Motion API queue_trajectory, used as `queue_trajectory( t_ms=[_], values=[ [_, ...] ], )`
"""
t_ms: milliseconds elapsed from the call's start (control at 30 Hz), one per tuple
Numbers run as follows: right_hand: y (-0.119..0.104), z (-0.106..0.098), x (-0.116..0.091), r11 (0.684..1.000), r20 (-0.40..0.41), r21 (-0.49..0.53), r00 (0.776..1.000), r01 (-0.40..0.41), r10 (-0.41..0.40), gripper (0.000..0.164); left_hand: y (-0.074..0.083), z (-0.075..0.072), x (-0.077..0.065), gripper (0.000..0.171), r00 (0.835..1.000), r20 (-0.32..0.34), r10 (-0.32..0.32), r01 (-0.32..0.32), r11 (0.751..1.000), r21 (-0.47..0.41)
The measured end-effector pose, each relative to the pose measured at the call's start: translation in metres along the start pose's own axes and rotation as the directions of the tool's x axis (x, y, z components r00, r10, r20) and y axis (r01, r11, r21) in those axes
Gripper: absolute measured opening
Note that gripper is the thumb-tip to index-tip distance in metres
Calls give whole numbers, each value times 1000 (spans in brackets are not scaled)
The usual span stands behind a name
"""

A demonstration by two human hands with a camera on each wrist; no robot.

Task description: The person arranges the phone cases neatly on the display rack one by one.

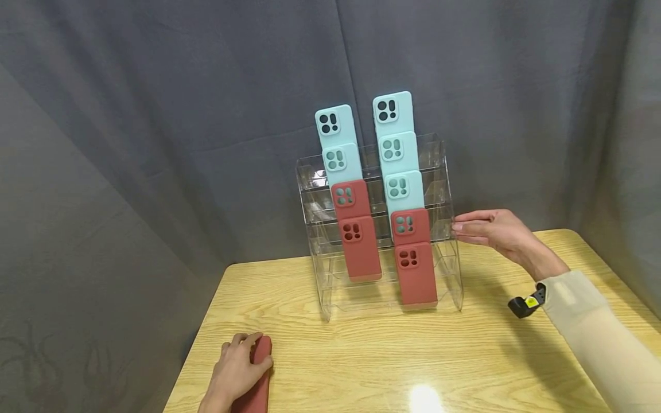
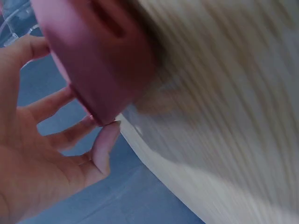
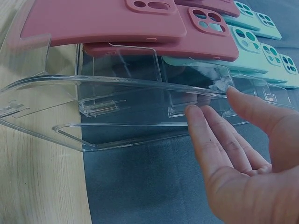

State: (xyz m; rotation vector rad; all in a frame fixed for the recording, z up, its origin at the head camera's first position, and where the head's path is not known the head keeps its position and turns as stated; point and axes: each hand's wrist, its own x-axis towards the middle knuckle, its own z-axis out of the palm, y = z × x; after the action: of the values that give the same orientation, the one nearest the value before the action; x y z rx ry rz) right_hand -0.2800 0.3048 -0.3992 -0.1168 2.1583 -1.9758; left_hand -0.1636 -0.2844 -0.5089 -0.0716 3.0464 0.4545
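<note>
My left hand [image 1: 233, 370] grips a red phone case [image 1: 262, 350] by its edges, low over the table's near left. In the left wrist view the fingertips and thumb meet the rim of that case [image 2: 93, 60]. My right hand [image 1: 496, 232] touches the right side of a clear acrylic tiered stand [image 1: 324, 269] with fairly straight fingers. The right wrist view has its fingertips by the stand's side panel [image 3: 140, 84]. Two columns of phone cases lean on the stand, light-blue cases [image 1: 392, 115] above and red cases [image 1: 415, 281] below.
A wood-grain table [image 1: 361, 355] carries the stand near its back edge. Grey curtains [image 1: 206, 143] hang behind and on both sides. On the right forearm, a black strap with a small device [image 1: 528, 304] sits at the sleeve's end.
</note>
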Motion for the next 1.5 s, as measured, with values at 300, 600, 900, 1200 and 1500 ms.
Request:
queue_trajectory(
  t_ms=[300, 600, 900, 1200, 1500],
  values=[
    [0, -2, 1, 1000, -4, -4, 1000, -4, 4, 64, 36, -2, -1, 56, 987, -151, 51, -59, 997, -53],
    [0, 1, 1, 1000, -2, -2, 1000, -10, 10, 64, 66, -7, -5, 54, 961, -267, 74, -112, 985, -129],
    [1, 1, 2, 1000, -3, -13, 1000, -5, 5, 65, 90, -18, -3, 55, 914, -403, 51, -147, 966, -214],
    [1, 2, 1, 1000, 8, 17, 1000, -9, 9, 62, 131, -9, 4, 56, 772, -608, 184, -308, 946, -105],
    [0, 1, 0, 1000, 13, 19, 1000, 2, -2, 63, 179, 10, 15, 57, 681, -648, 342, -427, 904, 28]
  ],
)
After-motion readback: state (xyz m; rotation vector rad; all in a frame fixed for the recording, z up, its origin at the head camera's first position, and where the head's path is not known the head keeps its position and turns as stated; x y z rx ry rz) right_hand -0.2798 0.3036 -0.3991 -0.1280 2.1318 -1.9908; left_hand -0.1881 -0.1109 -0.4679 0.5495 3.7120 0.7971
